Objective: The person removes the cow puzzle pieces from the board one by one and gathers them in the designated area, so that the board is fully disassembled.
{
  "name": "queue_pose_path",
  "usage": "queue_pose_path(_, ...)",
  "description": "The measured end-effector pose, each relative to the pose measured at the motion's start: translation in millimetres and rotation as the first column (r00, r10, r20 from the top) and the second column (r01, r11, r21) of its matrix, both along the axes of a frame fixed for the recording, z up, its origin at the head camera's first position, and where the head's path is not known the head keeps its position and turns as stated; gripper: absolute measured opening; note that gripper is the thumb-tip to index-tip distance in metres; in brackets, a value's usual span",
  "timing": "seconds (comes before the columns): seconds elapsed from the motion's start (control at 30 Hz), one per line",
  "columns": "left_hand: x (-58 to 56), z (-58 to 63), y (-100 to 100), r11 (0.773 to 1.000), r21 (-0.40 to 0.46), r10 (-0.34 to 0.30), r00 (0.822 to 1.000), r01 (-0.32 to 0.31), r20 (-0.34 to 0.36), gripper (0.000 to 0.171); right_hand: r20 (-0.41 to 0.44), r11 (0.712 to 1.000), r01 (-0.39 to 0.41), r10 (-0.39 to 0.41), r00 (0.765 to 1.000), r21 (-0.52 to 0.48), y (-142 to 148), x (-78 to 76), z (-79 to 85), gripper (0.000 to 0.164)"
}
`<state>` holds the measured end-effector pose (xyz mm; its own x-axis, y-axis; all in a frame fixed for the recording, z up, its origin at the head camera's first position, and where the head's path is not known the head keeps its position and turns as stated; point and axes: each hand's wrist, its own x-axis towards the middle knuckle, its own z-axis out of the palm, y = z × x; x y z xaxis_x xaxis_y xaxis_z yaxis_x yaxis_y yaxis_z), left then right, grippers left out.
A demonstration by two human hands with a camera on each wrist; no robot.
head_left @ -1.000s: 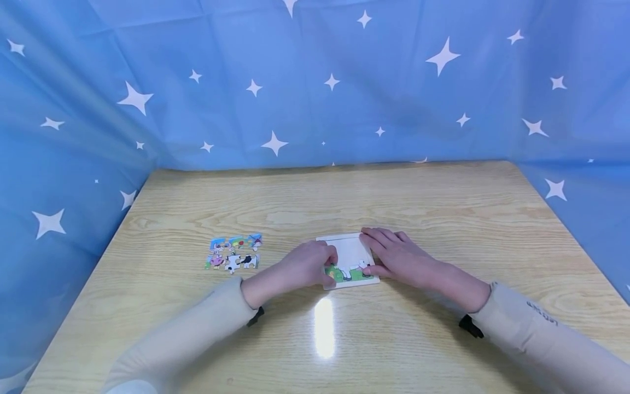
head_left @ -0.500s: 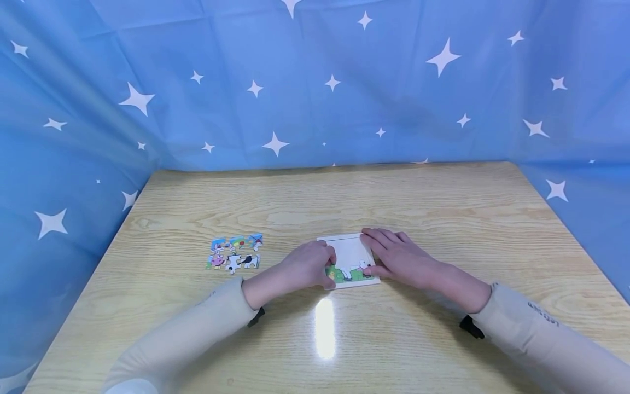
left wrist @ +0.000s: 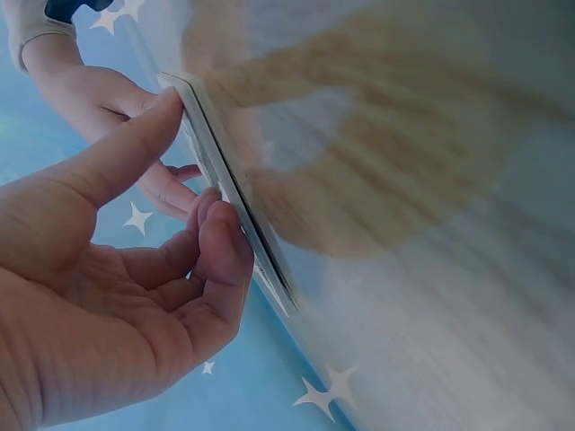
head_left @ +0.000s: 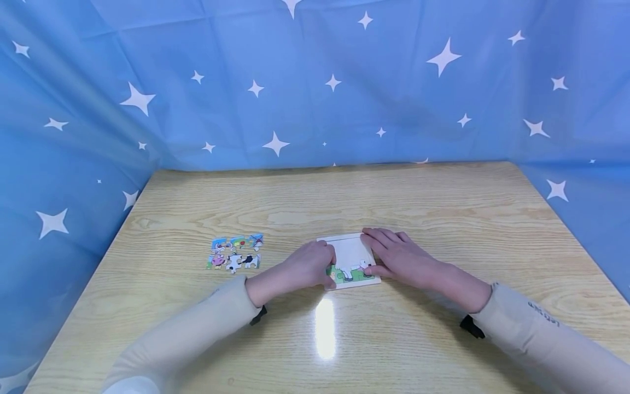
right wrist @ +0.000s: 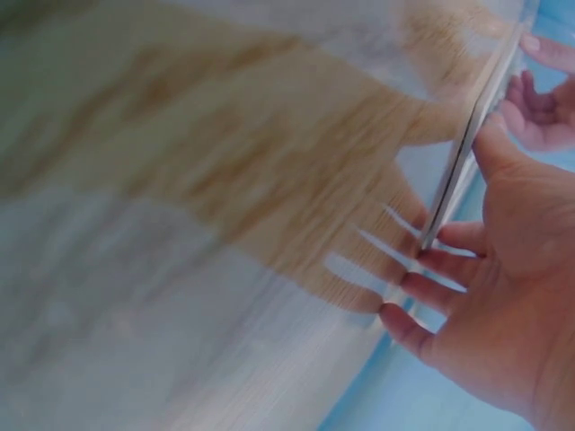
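A white jigsaw puzzle tray (head_left: 349,250) lies flat on the table between my two hands. Along its near side runs a row of green puzzle pieces (head_left: 348,274) with white animal legs; the rest of its base shows white. My left hand (head_left: 306,266) holds the tray's left side, thumb by the near corner and fingers curled at the edge, as the left wrist view (left wrist: 135,260) also shows. My right hand (head_left: 401,259) rests on the right side with fingers spread over the far corner and thumb (head_left: 377,271) on the near row.
Left of the tray lies a loose group of puzzle pieces (head_left: 235,263), with blue sky, a pink cow nose and black-and-white patches. The wood-grain table (head_left: 423,191) ends at a blue star-printed curtain (head_left: 315,82) behind and at both sides. A light reflection shows on the near tabletop.
Both hands stay at the tray. The left hand shifts only very slightly; the tray and the loose pieces keep their places.
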<state>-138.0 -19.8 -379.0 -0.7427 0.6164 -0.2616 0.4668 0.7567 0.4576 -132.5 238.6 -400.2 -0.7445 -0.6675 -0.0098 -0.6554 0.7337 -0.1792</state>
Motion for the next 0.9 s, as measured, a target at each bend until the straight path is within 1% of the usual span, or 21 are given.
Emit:
queue_pose_path(0.13, -0.9, -0.8, 0.4, 1.0, -0.001, -0.001, 1.0, 0.001, 0.001, 0.04, 0.011, 1.0, 0.001, -0.001, 1.0, 0.002, 0.1, -0.1, 0.2, 0.076)
queue_pose_path(0.37, 0.2, -1.4, -0.5, 0.999, 0.024, -0.023, 0.999, 0.024, -0.028, 0.041, 0.009, 1.0, -0.001, 0.001, 1.0, -0.002, 1.0, -0.4, 1.2, 0.077)
queue_pose_path(0.6, 0.8, -0.6, -1.6, 0.998, 0.064, 0.02, 1.0, -0.02, 0.005, 0.036, 0.019, 1.0, 0.002, -0.002, 1.0, 0.006, -0.6, -1.3, -0.4, 0.076)
queue_pose_path(0.83, 1.7, 0.7, -1.4, 0.992, 0.117, 0.042, 0.997, -0.05, 0.064, 0.027, 0.014, 1.0, -0.005, 0.005, 1.0, -0.003, -0.3, -1.3, -1.0, 0.076)
queue_pose_path(0.9, 2.3, 0.7, -2.1, 0.989, 0.138, 0.042, 0.997, -0.051, 0.069, 0.023, 0.009, 1.0, -0.007, 0.007, 1.0, -0.005, 0.0, -1.2, -1.4, 0.075)
